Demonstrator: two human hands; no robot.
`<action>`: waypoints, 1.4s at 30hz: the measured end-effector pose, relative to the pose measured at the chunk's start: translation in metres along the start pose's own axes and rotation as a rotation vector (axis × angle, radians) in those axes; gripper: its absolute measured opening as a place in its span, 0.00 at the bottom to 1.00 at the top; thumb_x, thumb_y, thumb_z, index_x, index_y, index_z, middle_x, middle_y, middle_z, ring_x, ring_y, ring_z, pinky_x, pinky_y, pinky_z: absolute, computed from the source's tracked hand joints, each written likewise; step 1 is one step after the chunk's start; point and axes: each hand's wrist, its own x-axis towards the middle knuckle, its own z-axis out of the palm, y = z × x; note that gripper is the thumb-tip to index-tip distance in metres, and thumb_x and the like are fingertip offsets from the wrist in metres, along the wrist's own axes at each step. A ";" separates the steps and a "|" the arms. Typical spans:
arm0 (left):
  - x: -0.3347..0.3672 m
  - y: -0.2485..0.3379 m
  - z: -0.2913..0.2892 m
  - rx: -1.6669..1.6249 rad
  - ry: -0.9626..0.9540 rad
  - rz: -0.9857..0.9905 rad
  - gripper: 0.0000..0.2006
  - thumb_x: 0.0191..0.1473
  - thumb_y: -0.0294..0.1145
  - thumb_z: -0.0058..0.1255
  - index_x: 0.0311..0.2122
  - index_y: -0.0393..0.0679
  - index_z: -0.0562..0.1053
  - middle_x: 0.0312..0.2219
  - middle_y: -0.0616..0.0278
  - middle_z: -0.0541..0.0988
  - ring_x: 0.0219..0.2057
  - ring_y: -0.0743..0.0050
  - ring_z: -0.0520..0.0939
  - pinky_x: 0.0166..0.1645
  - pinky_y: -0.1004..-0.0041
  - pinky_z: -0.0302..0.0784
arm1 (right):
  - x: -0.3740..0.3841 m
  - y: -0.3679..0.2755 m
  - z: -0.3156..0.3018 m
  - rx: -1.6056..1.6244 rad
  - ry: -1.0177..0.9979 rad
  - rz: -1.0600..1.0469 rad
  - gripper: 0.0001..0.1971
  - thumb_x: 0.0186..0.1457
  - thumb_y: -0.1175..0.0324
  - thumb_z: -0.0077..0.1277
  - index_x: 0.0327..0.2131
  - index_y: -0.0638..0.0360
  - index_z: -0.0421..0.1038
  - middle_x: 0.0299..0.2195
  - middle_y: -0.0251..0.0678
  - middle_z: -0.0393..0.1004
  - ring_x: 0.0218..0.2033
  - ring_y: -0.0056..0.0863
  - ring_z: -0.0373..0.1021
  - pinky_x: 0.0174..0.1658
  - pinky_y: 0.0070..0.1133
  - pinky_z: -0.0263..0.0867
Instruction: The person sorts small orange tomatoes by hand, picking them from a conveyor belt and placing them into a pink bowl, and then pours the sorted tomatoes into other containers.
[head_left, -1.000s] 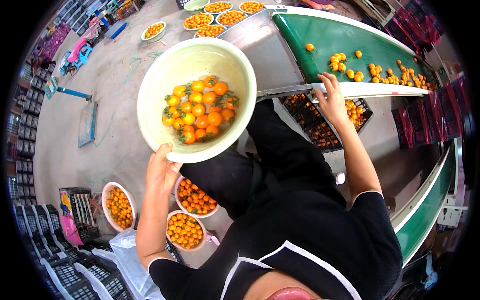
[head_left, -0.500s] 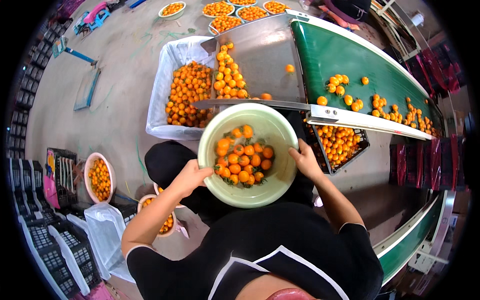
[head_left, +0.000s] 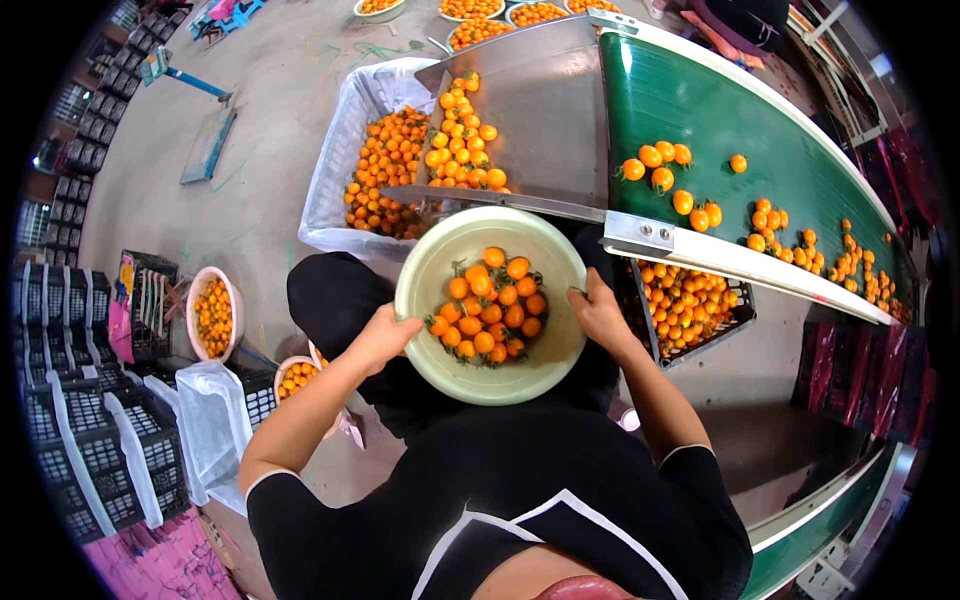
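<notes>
One pale green plastic basin (head_left: 475,228) is held close to the body by the left hand (head_left: 385,338) and the right hand (head_left: 602,312), each gripping its rim, thumbs on top, most other fingers hidden. Orange cherry tomatoes (head_left: 492,308) cover just its floor. Handling of the fruit seems partway along: a white-lined crate (head_left: 330,190) already bears a broad heap, while loose tomatoes (head_left: 460,140) lie on the steel chute (head_left: 550,120) and more on the green conveyor belt (head_left: 660,100), not yet in any container. A side rail (head_left: 560,207) stands between basin and chute; whether basin and rail touch, I cannot tell. Nearby sit a filled black crate (head_left: 715,338) and a filled pink basin (head_left: 237,318)
</notes>
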 end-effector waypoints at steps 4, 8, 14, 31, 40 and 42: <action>0.007 0.003 0.012 0.021 -0.090 -0.004 0.18 0.52 0.28 0.46 0.48 0.31 0.71 0.34 0.54 0.80 0.32 0.67 0.83 0.34 0.67 0.81 | -0.017 0.002 -0.026 0.005 -0.080 0.103 0.15 0.57 0.66 0.48 0.41 0.69 0.61 0.36 0.64 0.72 0.42 0.59 0.70 0.42 0.37 0.66; 0.018 0.010 0.002 0.049 -0.093 -0.122 0.19 0.52 0.28 0.46 0.49 0.32 0.70 0.35 0.55 0.79 0.33 0.66 0.82 0.36 0.66 0.80 | -0.018 0.007 -0.018 -0.009 -0.083 0.045 0.16 0.57 0.67 0.47 0.43 0.69 0.60 0.36 0.64 0.72 0.42 0.60 0.70 0.42 0.37 0.67; 0.006 -0.009 -0.008 0.411 0.234 0.319 0.14 0.53 0.28 0.49 0.45 0.34 0.68 0.31 0.44 0.78 0.33 0.48 0.82 0.37 0.59 0.76 | 0.012 0.005 0.009 0.018 -0.112 -0.010 0.17 0.56 0.67 0.47 0.43 0.72 0.62 0.34 0.64 0.73 0.39 0.59 0.71 0.41 0.38 0.68; -0.017 -0.021 -0.029 0.600 0.521 0.246 0.17 0.54 0.26 0.47 0.46 0.32 0.59 0.36 0.31 0.76 0.40 0.31 0.77 0.43 0.50 0.72 | 0.044 -0.047 0.044 -0.152 -0.206 -0.302 0.13 0.55 0.69 0.48 0.37 0.66 0.57 0.26 0.57 0.72 0.27 0.56 0.72 0.30 0.43 0.69; -0.017 -0.002 -0.032 0.856 0.322 0.081 0.15 0.54 0.31 0.48 0.41 0.29 0.64 0.30 0.31 0.77 0.35 0.30 0.78 0.40 0.49 0.74 | 0.037 -0.055 0.019 -0.254 -0.427 -0.050 0.18 0.58 0.66 0.46 0.46 0.66 0.56 0.37 0.59 0.73 0.37 0.57 0.71 0.40 0.43 0.69; -0.022 0.033 -0.036 1.119 0.328 0.046 0.12 0.54 0.31 0.48 0.39 0.32 0.68 0.30 0.35 0.78 0.33 0.34 0.79 0.39 0.50 0.75 | 0.028 -0.059 0.012 -0.298 -0.333 -0.138 0.22 0.58 0.65 0.46 0.51 0.67 0.55 0.41 0.57 0.72 0.41 0.55 0.71 0.42 0.42 0.69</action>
